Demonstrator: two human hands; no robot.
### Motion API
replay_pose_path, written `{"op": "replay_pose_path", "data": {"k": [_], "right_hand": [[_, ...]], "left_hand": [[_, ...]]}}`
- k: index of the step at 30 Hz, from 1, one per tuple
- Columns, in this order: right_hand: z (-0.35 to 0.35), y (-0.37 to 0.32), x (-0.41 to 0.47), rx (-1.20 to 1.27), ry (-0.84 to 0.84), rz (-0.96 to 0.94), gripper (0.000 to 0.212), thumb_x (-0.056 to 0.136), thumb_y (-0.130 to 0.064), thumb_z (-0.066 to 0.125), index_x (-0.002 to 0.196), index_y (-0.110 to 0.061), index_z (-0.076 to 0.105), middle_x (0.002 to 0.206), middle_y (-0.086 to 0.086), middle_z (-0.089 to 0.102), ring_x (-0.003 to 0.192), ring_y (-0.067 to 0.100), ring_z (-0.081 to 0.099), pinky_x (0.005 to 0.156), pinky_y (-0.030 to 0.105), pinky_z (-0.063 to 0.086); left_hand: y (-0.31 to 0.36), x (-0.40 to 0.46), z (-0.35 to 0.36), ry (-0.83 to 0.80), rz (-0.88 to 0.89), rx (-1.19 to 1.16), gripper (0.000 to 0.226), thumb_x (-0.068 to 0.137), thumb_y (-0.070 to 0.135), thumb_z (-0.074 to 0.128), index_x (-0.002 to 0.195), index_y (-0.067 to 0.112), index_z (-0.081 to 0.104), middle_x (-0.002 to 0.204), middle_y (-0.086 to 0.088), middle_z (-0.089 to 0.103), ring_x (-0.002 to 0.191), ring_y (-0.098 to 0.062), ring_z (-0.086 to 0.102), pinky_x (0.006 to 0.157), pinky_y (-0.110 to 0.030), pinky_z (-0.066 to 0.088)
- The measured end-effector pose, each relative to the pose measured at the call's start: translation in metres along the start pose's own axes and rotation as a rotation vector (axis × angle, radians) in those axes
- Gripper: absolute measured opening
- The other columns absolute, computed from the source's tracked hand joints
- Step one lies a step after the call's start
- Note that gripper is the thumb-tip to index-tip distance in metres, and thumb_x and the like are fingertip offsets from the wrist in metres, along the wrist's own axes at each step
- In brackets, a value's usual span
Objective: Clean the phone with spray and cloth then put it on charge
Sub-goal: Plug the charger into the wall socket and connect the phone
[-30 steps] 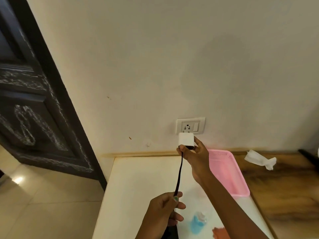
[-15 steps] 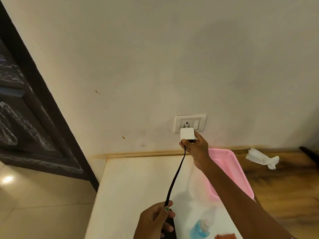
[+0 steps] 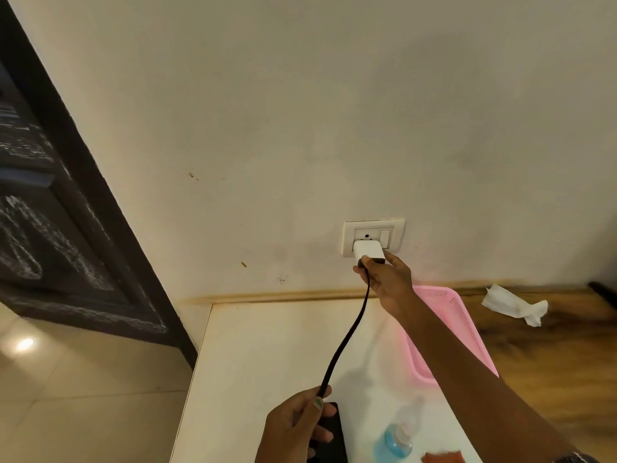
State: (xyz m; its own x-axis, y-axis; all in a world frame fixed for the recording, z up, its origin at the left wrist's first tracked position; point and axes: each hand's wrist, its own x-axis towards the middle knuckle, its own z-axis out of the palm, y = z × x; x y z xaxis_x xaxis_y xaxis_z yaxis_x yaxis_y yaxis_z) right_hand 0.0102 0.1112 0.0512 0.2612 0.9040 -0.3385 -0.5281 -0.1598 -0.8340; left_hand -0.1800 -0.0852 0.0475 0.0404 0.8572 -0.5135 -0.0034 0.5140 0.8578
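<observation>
A white table [image 3: 267,355] stood against the wall, with a pink tray [image 3: 467,332] toward its right side. The right hand [image 3: 389,279] gripped the white charger [image 3: 367,251] against the wall socket [image 3: 374,228]. From it the black cable [image 3: 347,335] ran down to the left hand [image 3: 293,429], which pinched the cable directly above the phone [image 3: 330,439], lying on the table left of the spray bottle [image 3: 399,441] and orange cloth [image 3: 442,457].

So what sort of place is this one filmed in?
Probably a room in a home: a white table against a painted wall with a socket, a dark carved door over tiled floor, and a pink tray.
</observation>
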Motion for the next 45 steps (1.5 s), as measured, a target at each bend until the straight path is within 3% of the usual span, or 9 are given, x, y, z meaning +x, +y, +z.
{"op": "replay_pose_path", "data": {"k": [9,14,22,29,34,36,40,43,45], "right_hand": [[-0.002,-0.009,0.008,-0.060,-0.047,0.051,0.070,0.077,0.015,0.064,0.130,-0.017,0.031,0.096,0.024,0.060,0.076,0.035,0.066,0.066,0.036,0.054],[-0.003,-0.014,0.010,-0.094,-0.062,0.058,0.075,0.075,0.014,0.066,0.128,-0.022,0.028,0.105,0.029,0.058,0.078,0.037,0.067,0.069,0.039,0.055],[-0.008,-0.018,0.012,-0.081,-0.065,0.085,0.080,0.076,0.013,0.066,0.132,-0.022,0.022,0.093,0.027,0.062,0.078,0.037,0.066,0.067,0.037,0.054],[-0.010,-0.020,0.002,-0.269,-0.093,0.070,0.078,0.078,-0.006,0.073,0.133,-0.025,0.020,0.106,0.019,0.063,0.083,0.031,0.069,0.076,0.041,0.053],[-0.022,-0.006,-0.063,-0.243,-0.049,0.056,0.066,0.080,-0.021,0.072,0.131,-0.021,0.030,0.114,0.013,0.059,0.091,0.030,0.064,0.071,0.039,0.054],[-0.034,0.012,-0.106,-0.242,-0.126,0.046,0.060,0.076,-0.022,0.072,0.127,-0.018,0.039,0.113,0.013,0.063,0.092,0.032,0.067,0.073,0.040,0.054],[-0.045,0.059,-0.201,-0.379,-0.340,0.158,0.055,0.066,-0.050,0.069,0.114,-0.030,0.053,0.101,-0.001,0.072,0.091,0.021,0.070,0.075,0.035,0.053],[-0.049,0.098,-0.244,-0.487,-0.407,0.270,0.039,0.080,-0.059,0.052,0.110,-0.034,0.054,0.098,-0.006,0.072,0.091,0.015,0.069,0.078,0.032,0.052],[-0.052,0.113,-0.262,-0.512,-0.395,0.363,0.031,0.092,-0.050,0.042,0.110,-0.028,0.053,0.093,-0.002,0.072,0.085,0.016,0.070,0.075,0.030,0.052]], "left_hand": [[0.001,-0.004,-0.003,0.002,-0.009,0.041,0.022,0.098,0.018,0.046,0.094,0.030,0.064,0.088,0.005,0.069,0.055,-0.006,0.062,0.046,-0.014,0.038],[0.007,-0.009,-0.010,-0.040,-0.044,0.024,0.020,0.099,0.014,0.043,0.098,0.024,0.061,0.091,0.001,0.067,0.061,-0.011,0.061,0.051,-0.016,0.040],[0.000,-0.013,-0.013,-0.020,0.013,0.002,0.023,0.096,0.004,0.047,0.093,0.016,0.066,0.079,-0.006,0.068,0.048,-0.012,0.061,0.055,-0.020,0.052],[0.003,-0.013,-0.013,-0.010,-0.010,0.003,0.024,0.097,0.010,0.046,0.092,0.019,0.067,0.082,-0.001,0.070,0.052,-0.011,0.063,0.051,-0.016,0.047],[0.008,-0.020,-0.010,0.005,0.004,-0.064,0.023,0.097,0.015,0.048,0.096,0.023,0.070,0.078,0.008,0.073,0.055,-0.006,0.063,0.048,-0.014,0.042],[0.010,-0.024,-0.008,-0.004,0.024,-0.103,0.024,0.097,0.013,0.048,0.097,0.021,0.071,0.074,0.009,0.074,0.055,-0.005,0.064,0.049,-0.013,0.045],[0.010,-0.035,-0.003,-0.030,0.065,-0.206,0.029,0.097,0.010,0.046,0.099,0.020,0.074,0.088,0.001,0.077,0.074,-0.013,0.071,0.065,-0.018,0.056],[0.009,-0.042,0.002,-0.041,0.080,-0.256,0.030,0.097,0.008,0.046,0.104,0.020,0.072,0.099,0.000,0.075,0.086,-0.016,0.072,0.070,-0.024,0.058],[0.010,-0.046,0.006,-0.044,0.089,-0.314,0.027,0.097,0.007,0.047,0.109,0.015,0.070,0.101,-0.002,0.074,0.085,-0.016,0.072,0.070,-0.023,0.058]]}}
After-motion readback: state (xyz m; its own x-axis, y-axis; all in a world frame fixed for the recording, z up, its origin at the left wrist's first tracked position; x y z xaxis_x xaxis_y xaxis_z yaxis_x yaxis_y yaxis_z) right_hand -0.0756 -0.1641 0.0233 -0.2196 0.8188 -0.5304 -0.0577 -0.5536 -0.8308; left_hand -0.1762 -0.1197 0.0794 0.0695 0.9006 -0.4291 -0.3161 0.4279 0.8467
